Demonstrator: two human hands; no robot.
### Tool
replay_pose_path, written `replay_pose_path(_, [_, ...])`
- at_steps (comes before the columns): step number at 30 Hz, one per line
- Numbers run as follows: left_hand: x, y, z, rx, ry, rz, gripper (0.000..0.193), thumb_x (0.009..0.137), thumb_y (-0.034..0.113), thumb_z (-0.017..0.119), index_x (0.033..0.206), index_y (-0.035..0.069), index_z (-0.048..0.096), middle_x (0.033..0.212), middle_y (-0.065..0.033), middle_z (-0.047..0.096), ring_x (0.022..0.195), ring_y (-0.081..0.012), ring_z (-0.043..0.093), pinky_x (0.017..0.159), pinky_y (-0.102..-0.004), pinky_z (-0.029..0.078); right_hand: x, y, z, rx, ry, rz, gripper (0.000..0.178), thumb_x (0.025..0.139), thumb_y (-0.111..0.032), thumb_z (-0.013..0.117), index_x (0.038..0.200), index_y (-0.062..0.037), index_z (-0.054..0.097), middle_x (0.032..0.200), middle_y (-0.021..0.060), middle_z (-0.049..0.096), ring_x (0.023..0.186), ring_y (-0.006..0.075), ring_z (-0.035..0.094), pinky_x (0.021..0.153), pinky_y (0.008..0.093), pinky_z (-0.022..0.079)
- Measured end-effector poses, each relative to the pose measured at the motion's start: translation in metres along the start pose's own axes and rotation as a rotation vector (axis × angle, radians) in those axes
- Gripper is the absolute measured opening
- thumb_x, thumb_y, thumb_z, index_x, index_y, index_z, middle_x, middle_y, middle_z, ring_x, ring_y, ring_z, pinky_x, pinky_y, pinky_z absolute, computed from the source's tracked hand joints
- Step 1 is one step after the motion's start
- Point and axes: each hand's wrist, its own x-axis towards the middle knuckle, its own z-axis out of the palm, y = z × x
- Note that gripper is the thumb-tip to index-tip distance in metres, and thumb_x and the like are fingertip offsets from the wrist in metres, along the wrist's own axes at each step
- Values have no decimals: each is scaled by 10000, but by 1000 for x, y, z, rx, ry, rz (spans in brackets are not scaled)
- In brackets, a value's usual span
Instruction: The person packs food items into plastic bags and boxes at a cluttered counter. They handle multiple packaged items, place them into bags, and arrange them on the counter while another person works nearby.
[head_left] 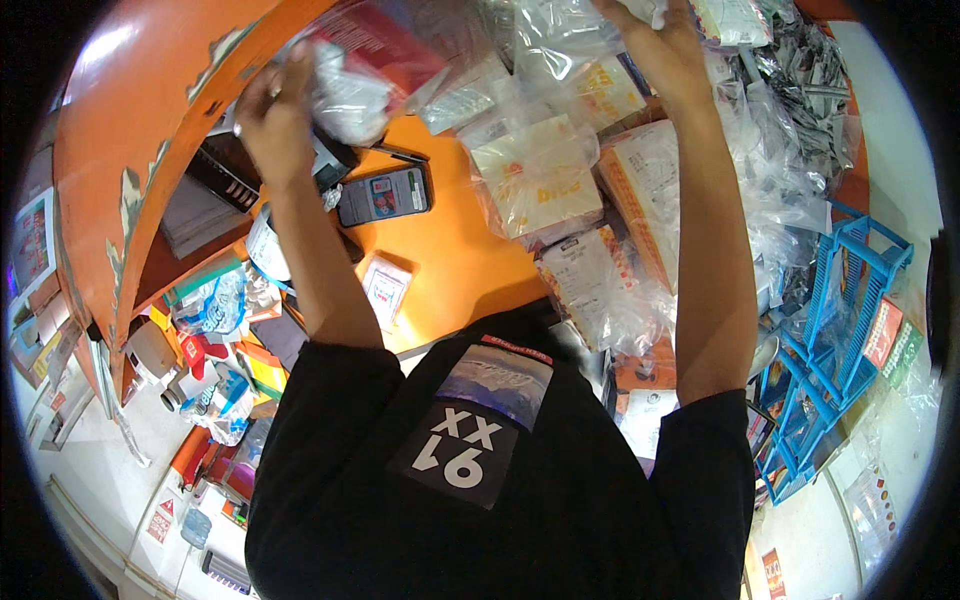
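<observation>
At the upper left, my left hand (275,120) is closed on the edge of a clear plastic bag (350,95) with whitish contents. A red flat package (395,50) lies against or inside that bag; I cannot tell which. My right hand (660,50) reaches to the top edge among clear plastic bags (565,40), and its fingertips are cut off by the picture's rim. Something whitish shows between its fingers. Below and between the hands, a bagged cream box with orange print (535,180) rests on the orange table (450,250).
A lit phone (385,195) and a small white-and-red card or packet (385,288) lie on the table. More bagged packages (640,190) with paper slips pile up at the right, beside a blue plastic rack (840,320). A chipped orange panel (150,150) curves along the left.
</observation>
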Motion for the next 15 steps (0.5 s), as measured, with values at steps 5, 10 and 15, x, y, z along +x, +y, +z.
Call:
replay_pose_path(5, [11,-34,58,-761,-299,31,104,910,46,626,1014,42,634,827,-54,581,810,-169,512,750,-306,424,-116,-41,-15,-316,-155,-261,742,728,-394,833,1327,-60,552,1342,243,508,1263,426,462,1038,465,414])
replay_pose_path(10, [19,9,104,-713,-472,313,223,876,54,675,1090,47,614,808,-88,596,702,-211,548,667,-338,463,-203,-46,13,-636,-371,-206,705,692,-436,794,1309,-182,570,1457,269,343,1308,501,370,1007,651,338])
replay_pose_path(15, [1,33,76,492,-222,562,433,831,107,730,1225,34,565,993,-203,658,871,-368,658,758,-460,533,-217,-44,-3,-638,-418,-190,676,695,-450,776,1293,-204,579,1424,245,372,1325,473,348,969,630,332])
